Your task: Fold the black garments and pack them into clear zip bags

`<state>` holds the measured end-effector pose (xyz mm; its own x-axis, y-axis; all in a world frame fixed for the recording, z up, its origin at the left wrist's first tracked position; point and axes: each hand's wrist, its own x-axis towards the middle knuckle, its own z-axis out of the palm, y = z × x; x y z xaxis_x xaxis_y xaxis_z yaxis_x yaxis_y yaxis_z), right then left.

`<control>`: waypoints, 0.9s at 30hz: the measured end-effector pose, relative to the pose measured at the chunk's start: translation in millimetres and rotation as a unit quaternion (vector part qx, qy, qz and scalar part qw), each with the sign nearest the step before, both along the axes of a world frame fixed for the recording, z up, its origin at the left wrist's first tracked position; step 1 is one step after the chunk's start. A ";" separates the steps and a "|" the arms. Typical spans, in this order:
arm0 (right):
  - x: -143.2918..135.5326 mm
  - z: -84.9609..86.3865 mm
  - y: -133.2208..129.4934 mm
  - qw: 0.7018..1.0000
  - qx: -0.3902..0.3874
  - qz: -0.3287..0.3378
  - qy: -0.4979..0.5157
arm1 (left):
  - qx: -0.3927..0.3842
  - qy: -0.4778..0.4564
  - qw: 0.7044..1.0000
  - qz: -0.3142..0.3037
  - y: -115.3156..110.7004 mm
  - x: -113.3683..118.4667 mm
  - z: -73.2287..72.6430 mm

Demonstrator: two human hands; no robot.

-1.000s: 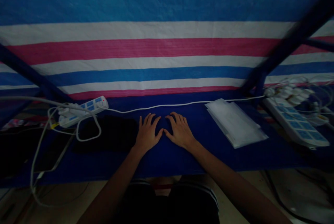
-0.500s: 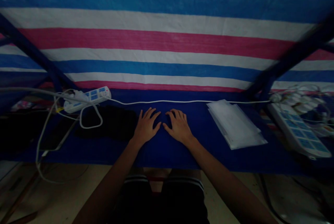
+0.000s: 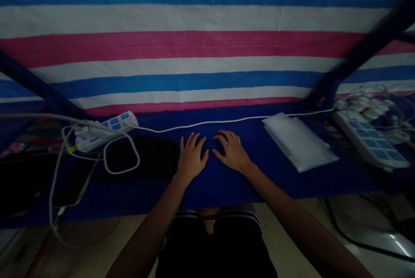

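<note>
My left hand (image 3: 192,159) rests palm down on the dark blue tabletop (image 3: 217,191), fingers apart, holding nothing. Just left of it lies a dark folded cloth-like item (image 3: 155,157), its details lost in the dim light. My right hand (image 3: 232,152) lies beside the left with a small gap between them, its fingers bent a little and apart, nothing in it. Beyond the fingertips a white cable (image 3: 207,122) runs across the table. Farther right of my right hand sit some translucent plastic sleeves (image 3: 298,142), overlapping one another.
A white and blue power strip (image 3: 106,130) stands at the left, with looped cables around a phone (image 3: 76,180). Another power strip (image 3: 372,142), crowded with plugs, is at the right. Striped sheeting (image 3: 194,44) hangs behind, between dark blue frame bars (image 3: 359,55).
The camera view has tilted and shifted slightly, so the table appears slanted. Both hands stay on the tabletop in much the same pose, close to each other.
</note>
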<state>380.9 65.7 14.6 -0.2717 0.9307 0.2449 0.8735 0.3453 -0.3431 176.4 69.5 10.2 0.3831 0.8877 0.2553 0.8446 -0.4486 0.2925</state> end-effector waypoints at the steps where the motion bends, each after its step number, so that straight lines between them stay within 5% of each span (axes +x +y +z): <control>1: 0.1 -0.3 -0.1 1.000 -0.002 -0.004 0.000 | -0.001 -0.002 1.000 -0.003 -0.1 0.0 0.6; 19: 0.1 -7.5 5.2 0.999 0.026 -0.020 0.014 | 0.026 -0.015 1.000 -0.008 5.3 2.5 -4.6; 27: 3.4 -17.9 15.8 0.999 0.047 0.000 0.022 | 0.034 -0.013 0.999 0.008 -22.3 1.7 -7.5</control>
